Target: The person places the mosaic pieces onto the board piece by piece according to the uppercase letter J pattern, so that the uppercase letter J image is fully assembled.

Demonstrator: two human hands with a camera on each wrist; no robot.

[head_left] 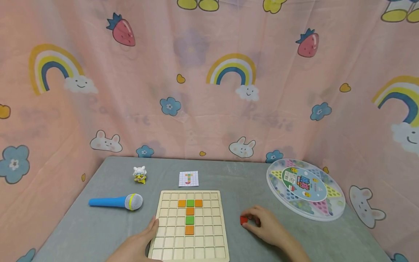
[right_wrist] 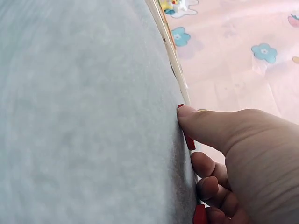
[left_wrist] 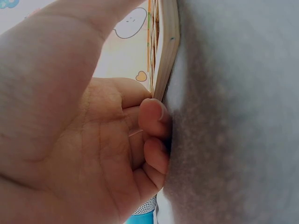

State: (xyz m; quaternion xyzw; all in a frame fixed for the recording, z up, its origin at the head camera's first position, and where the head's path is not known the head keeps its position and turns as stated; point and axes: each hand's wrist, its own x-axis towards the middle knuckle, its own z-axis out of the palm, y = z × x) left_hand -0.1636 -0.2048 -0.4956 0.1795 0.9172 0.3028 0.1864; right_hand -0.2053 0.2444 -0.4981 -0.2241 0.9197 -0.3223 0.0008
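Observation:
In the head view, a pale wooden grid board lies on the table, several orange and green square tiles forming a T in its cells. My left hand holds its lower left edge, fingers along the side and thumb at the near edge. In the left wrist view the ring and little fingers curl beside the board's rim. Right of the board, my right hand pinches a small red tile at table level. Another red piece shows by the lower fingers in the right wrist view.
Behind the board lies a card with a coloured tile pattern. A blue toy microphone and a small figurine are at the left. A round board game in clear packaging lies at the right. A printed curtain hangs behind.

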